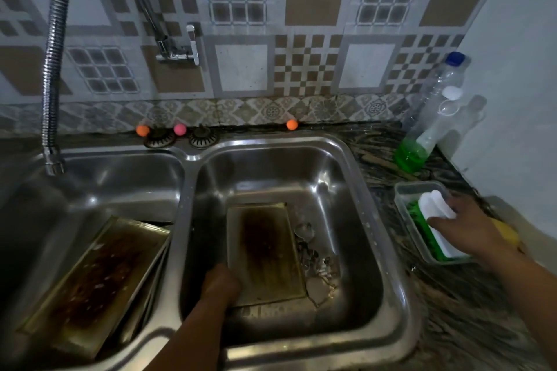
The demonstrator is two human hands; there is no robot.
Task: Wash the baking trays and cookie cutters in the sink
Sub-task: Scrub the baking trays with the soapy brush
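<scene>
A stained, browned baking tray point(265, 253) lies in the right basin of the steel double sink point(388, 250). My left hand point(221, 286) grips its near left corner. Several metal cookie cutters point(313, 253) lie beside the tray on the basin floor. More dirty trays point(93, 283) lean stacked in the left basin. My right hand point(470, 227) reaches over the counter and holds a white and green sponge point(437, 214) inside a clear plastic container point(407, 193).
A flexible metal faucet point(52, 75) arches over the left basin. A plastic bottle of green dish soap point(422, 135) stands at the back right by the wall. Small orange and pink balls point(180, 129) and two drain strainers point(202, 137) sit behind the sink.
</scene>
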